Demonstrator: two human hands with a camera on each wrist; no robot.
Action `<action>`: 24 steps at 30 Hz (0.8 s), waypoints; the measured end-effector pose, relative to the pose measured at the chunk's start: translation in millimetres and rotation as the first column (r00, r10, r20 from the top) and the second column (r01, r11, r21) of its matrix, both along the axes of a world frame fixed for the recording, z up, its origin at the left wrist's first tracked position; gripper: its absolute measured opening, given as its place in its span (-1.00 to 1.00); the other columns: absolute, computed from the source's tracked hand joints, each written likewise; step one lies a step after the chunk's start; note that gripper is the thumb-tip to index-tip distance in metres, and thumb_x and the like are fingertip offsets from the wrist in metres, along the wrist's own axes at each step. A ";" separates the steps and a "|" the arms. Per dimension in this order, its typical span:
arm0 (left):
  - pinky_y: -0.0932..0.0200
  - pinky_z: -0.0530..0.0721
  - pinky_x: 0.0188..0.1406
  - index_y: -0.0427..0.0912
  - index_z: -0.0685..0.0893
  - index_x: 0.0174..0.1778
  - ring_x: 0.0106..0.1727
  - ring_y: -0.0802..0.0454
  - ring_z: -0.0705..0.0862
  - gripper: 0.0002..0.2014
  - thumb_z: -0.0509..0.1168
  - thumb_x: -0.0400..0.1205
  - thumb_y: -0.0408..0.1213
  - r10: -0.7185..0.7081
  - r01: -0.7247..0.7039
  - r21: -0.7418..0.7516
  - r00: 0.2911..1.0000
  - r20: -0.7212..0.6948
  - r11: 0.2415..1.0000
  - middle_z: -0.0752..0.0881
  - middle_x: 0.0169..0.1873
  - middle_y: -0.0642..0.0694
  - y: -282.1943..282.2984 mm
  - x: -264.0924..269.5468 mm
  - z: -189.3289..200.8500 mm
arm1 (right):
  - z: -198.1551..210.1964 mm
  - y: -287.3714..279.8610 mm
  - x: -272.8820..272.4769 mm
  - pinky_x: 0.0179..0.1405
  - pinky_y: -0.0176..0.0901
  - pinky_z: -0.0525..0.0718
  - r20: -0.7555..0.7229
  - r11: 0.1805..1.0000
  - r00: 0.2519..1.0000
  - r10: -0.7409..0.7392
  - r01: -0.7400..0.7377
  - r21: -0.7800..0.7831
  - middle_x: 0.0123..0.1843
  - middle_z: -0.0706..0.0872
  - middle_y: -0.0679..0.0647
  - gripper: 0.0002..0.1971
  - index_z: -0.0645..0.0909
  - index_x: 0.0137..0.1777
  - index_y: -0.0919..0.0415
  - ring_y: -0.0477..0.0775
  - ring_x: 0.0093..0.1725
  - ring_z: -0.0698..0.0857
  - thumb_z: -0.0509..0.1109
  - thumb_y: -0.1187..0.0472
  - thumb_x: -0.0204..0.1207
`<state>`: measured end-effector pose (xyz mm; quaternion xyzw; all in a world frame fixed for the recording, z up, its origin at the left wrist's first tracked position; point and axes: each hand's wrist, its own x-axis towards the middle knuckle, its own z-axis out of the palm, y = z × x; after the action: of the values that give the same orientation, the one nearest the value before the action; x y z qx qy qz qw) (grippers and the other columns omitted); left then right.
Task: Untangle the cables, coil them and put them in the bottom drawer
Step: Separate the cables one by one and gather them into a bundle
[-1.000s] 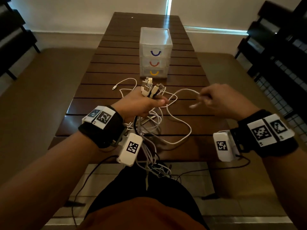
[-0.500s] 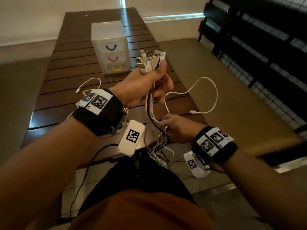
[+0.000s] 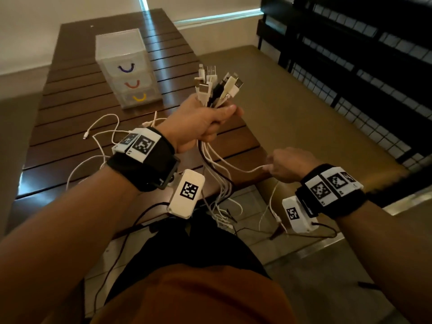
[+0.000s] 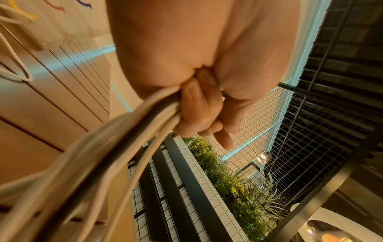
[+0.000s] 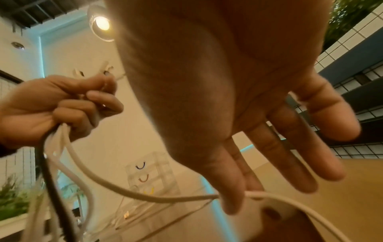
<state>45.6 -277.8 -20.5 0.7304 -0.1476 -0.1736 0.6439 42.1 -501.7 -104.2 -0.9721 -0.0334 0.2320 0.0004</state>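
My left hand (image 3: 208, 123) grips a bundle of white and black cables (image 3: 216, 90) above the table's near right corner, with their USB plugs fanned upward. The strands hang from my fist (image 4: 203, 106) past the table edge to my lap (image 3: 222, 216). My right hand (image 3: 286, 164) is lower and to the right. It pinches one white cable (image 5: 157, 197) between thumb and forefinger (image 5: 232, 193), its other fingers straight. The clear three-drawer unit (image 3: 127, 66) stands mid-table, all drawers closed; the bottom drawer has a yellow handle (image 3: 139, 98).
More white cable (image 3: 102, 127) lies looped on the dark slatted table (image 3: 70, 94) left of my left wrist. A black metal grid rack (image 3: 350, 66) stands to the right. Tan floor lies between the table and the rack.
My right hand has moved right, away from the bundle, drawing one white cable out sideways. My left hand still holds the bundle raised. The view has swung slightly.
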 end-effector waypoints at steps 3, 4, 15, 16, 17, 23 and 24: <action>0.32 0.20 -0.68 -0.20 0.68 -0.01 -0.65 0.21 0.23 -0.76 0.13 0.77 -0.22 0.030 -0.031 -0.077 0.999 -0.014 0.997 0.39 -0.49 0.03 -14.0 -0.4 -1.6 | 14.4 1.1 -7.5 0.11 -0.09 0.63 0.042 0.969 0.999 0.019 -0.029 0.244 0.37 0.58 -0.05 -0.49 0.42 0.49 -0.08 0.04 0.24 0.60 0.39 0.10 0.53; 0.30 0.20 -0.67 -0.18 0.67 -0.04 -0.64 0.20 0.22 -0.74 0.10 0.78 -0.19 0.041 -0.044 -0.128 0.999 -0.028 0.991 0.36 -0.52 0.04 -19.4 -0.7 -1.7 | 21.0 5.0 -10.9 0.07 -0.23 0.63 0.006 0.914 0.999 0.043 -0.041 0.403 0.40 0.51 -0.13 -0.38 0.35 0.54 -0.12 -0.08 0.23 0.59 0.42 0.20 0.50; 0.26 0.25 -0.65 -0.14 0.53 -0.18 -0.64 0.17 0.16 -0.63 -0.04 0.81 -0.07 0.170 -0.197 -0.441 0.980 -0.101 0.875 0.23 -0.60 0.06 -21.5 3.4 -0.5 | 11.1 44.8 -30.3 -0.21 -0.09 0.68 -0.159 0.476 0.978 0.139 0.075 0.876 -0.27 0.71 0.15 -0.82 0.62 -0.19 0.17 0.05 -0.30 0.69 0.46 0.08 0.54; 0.28 0.24 -0.66 -0.12 0.52 -0.19 -0.64 0.18 0.15 -0.62 -0.05 0.81 -0.05 0.182 -0.212 -0.448 0.977 -0.110 0.869 0.22 -0.61 0.07 -17.8 4.6 2.4 | -2.8 41.1 -30.8 -0.25 -0.03 0.65 -0.171 0.471 0.979 0.109 0.101 0.877 -0.35 0.70 0.15 -0.77 0.60 -0.28 0.13 0.08 -0.34 0.67 0.46 0.05 0.54; 0.29 0.22 -0.67 -0.11 0.52 -0.20 -0.64 0.18 0.13 -0.62 -0.06 0.81 -0.05 0.189 -0.221 -0.451 0.975 -0.116 0.865 0.21 -0.61 0.07 -14.9 5.4 5.1 | -15.8 36.7 -32.8 -0.29 0.00 0.62 -0.195 0.461 0.979 0.063 0.144 0.875 -0.42 0.66 0.13 -0.71 0.57 -0.37 0.09 0.11 -0.39 0.64 0.46 0.00 0.52; 0.33 0.17 -0.70 -0.12 0.60 -0.09 -0.67 0.19 0.14 -0.71 0.03 0.80 -0.13 0.155 -0.175 -0.359 0.984 -0.083 0.917 0.25 -0.62 0.09 -16.8 -0.6 2.9 | -112.1 7.5 -54.9 -0.33 -0.05 0.38 -0.345 0.626 0.929 -0.136 0.350 0.697 -0.59 0.41 -0.05 -0.50 0.39 -0.59 0.02 -0.01 -0.52 0.40 0.53 -0.14 0.41; 0.33 0.17 -0.70 -0.12 0.62 -0.05 -0.68 0.19 0.15 -0.74 0.05 0.80 -0.16 0.133 -0.150 -0.331 0.988 -0.075 0.932 0.25 -0.62 0.09 -19.2 -3.0 -0.5 | -128.1 5.3 -57.6 -0.34 -0.10 0.40 -0.341 0.648 0.922 -0.183 0.374 0.664 -0.61 0.43 -0.05 -0.50 0.38 -0.59 0.04 -0.04 -0.55 0.41 0.52 -0.07 0.45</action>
<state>42.6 -297.1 -20.9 0.6141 -0.1056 -0.1177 0.7733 -15.5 -496.4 -232.3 -0.8510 0.0299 0.3146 0.4195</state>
